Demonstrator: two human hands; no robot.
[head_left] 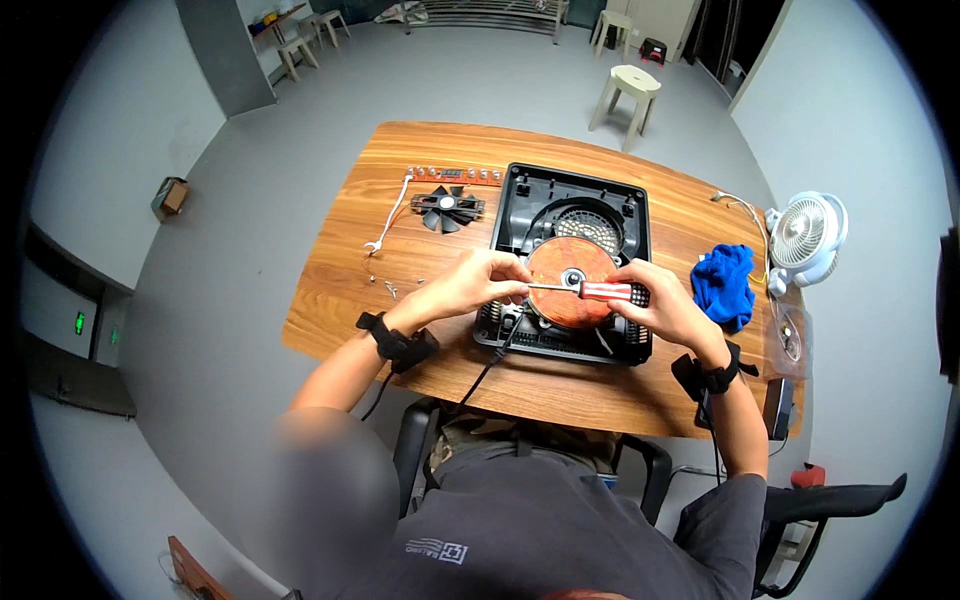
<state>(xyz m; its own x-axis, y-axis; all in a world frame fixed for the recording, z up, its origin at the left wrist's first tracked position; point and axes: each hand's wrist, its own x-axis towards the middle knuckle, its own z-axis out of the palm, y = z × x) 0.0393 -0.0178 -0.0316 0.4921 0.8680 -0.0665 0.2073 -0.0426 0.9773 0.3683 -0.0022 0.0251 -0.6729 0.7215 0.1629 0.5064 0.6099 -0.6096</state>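
Note:
An opened black induction cooker base (520, 215) lies on the wooden table (340, 290), with a round copper coil (568, 262) tilted up over it. My right hand (655, 300) is shut on the red-and-white handle of a screwdriver (603, 291), whose shaft points left. My left hand (480, 280) pinches the shaft's tip at the coil's left edge. Both wrists wear black straps.
A loose black fan (446, 208), a narrow red circuit strip (452, 176), a white cable (392, 215) and small screws (390, 289) lie at the table's left. A blue cloth (725, 283) lies right, near a white desk fan (805, 232). A stool (628, 95) stands behind.

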